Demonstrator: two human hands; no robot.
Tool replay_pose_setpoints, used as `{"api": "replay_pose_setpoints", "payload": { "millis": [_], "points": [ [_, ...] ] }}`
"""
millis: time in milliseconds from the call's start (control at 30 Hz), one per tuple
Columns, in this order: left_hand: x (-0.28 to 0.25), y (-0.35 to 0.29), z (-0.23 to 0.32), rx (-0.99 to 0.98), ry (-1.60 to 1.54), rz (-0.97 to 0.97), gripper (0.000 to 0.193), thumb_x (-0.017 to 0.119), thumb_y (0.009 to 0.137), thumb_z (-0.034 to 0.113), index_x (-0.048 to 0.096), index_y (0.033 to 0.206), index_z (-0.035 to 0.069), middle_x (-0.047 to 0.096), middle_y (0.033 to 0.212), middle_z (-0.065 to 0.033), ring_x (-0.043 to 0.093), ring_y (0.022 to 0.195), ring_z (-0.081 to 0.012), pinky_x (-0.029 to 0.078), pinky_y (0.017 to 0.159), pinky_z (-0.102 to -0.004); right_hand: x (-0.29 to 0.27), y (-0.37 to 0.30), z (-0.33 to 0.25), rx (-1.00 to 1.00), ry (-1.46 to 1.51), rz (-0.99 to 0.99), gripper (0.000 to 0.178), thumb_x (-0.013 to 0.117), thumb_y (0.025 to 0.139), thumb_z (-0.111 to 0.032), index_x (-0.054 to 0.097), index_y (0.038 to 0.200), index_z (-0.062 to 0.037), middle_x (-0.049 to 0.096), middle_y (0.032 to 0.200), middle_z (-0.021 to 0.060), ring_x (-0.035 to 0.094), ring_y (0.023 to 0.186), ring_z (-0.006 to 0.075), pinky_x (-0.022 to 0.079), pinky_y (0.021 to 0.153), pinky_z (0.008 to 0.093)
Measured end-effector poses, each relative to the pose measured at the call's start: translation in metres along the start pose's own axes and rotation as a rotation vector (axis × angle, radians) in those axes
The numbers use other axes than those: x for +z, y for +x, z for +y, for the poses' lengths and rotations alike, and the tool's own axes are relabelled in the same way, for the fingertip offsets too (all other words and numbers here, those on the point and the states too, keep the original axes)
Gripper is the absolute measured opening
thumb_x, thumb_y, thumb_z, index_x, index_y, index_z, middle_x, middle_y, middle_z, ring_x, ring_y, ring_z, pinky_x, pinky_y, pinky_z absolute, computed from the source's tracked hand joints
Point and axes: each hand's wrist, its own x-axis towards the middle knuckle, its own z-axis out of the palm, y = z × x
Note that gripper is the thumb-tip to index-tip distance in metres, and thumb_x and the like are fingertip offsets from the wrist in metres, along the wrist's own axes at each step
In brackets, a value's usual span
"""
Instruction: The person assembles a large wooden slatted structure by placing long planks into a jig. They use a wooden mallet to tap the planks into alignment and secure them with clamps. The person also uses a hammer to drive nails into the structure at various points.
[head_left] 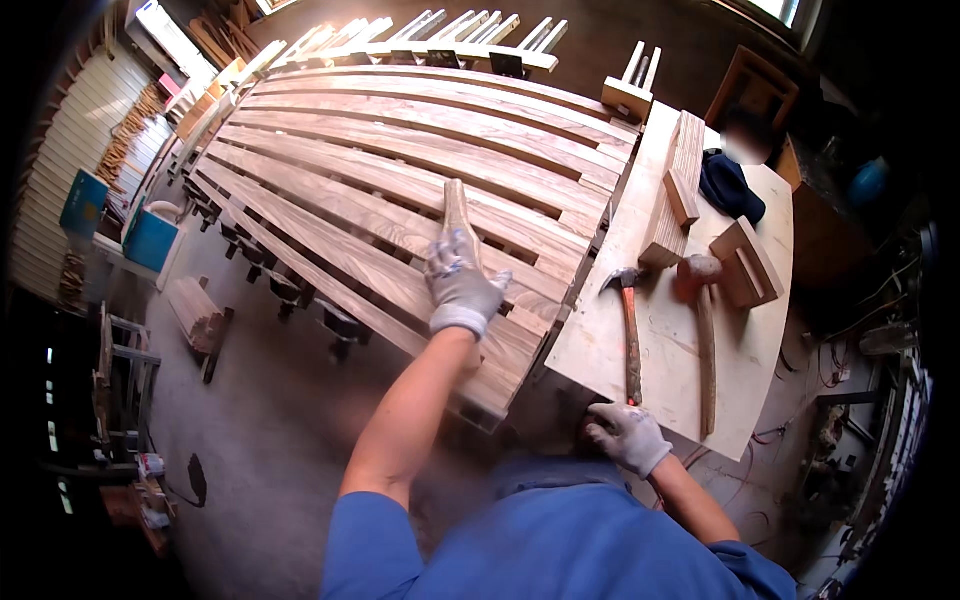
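My left hand (466,290), in a pale work glove, reaches over a large panel of wooden slats (370,150). Its fingers lie around a short wooden piece (456,208) that points away from me across the slats. Close to my body, my right hand (632,440), also gloved, is closed beside the end of a hammer's handle (631,340). A dark thing partly shows under its fingers; what it is I cannot make out. A mallet (707,360) with a wooden handle lies to the right of the hammer.
A light board (590,345) to the right carries wooden blocks (745,265), a long timber (675,200) and a dark blue cap (732,188). Several clamp bars (470,28) stick out beyond the panel's far edge. Stacked wood (195,315) stands on the floor at left; cables run at right.
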Motion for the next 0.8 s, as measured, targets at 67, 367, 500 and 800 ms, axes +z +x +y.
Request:
{"api": "replay_pose_setpoints", "payload": {
  "millis": [67, 367, 500, 800],
  "points": [
    [-0.005, -0.013, -0.016, -0.231, -0.16, -0.209, 0.123, 0.087, 0.075, 0.048, 0.016, 0.161, -0.004, 0.035, 0.158, -0.0269, 0.037, 0.147, -0.0404, 0.03, 0.123, -0.0419, 0.017, -0.007, -0.016, -0.039, -0.018, -0.018, 0.033, 0.072, 0.092, -0.031, 0.07, 0.115, -0.0088, 0.073, 0.097, 0.0133, 0.071, 0.088, 0.0328, 0.057, 0.079, 0.0424],
    [0.004, -0.02, -0.08, -0.42, -1.446, -0.191, 0.069, 0.089, 0.073, 0.007, 0.057, 0.132, -0.006, 0.071, 0.102, -0.0103, 0.067, 0.087, -0.0187, 0.057, 0.078, -0.0287, 0.034, -0.024, -0.043, -0.019, -0.06, -0.174, 0.036, 0.071, 0.093, -0.032, 0.07, 0.119, -0.008, 0.073, 0.109, 0.016, 0.07, 0.1, 0.0351, 0.056, 0.088, 0.0442],
    [-0.028, -0.07, -0.106, -0.4, -1.558, -0.068, 0.043, 0.082, 0.083, 0.012, 0.064, 0.12, 0.0, 0.068, 0.094, -0.004, 0.063, 0.077, -0.0119, 0.054, 0.071, -0.0281, 0.026, -0.02, -0.029, -0.03, -0.066, -0.209, 0.036, 0.072, 0.092, -0.033, 0.07, 0.119, -0.0091, 0.073, 0.108, 0.0145, 0.07, 0.1, 0.0347, 0.056, 0.088, 0.0435],
    [-0.022, -0.3, -0.093, -0.824, -1.475, 0.318, 0.065, 0.078, 0.083, 0.0, 0.05, 0.142, -0.002, 0.063, 0.121, -0.0084, 0.064, 0.104, -0.0166, 0.055, 0.091, -0.0294, 0.015, 0.01, 0.064, -0.077, -0.367, 0.094, 0.061, 0.081, 0.083, -0.024, 0.06, 0.138, -0.0086, 0.054, 0.144, 0.0218, 0.053, 0.131, 0.0392, 0.044, 0.112, 0.0464]
  ]
}}
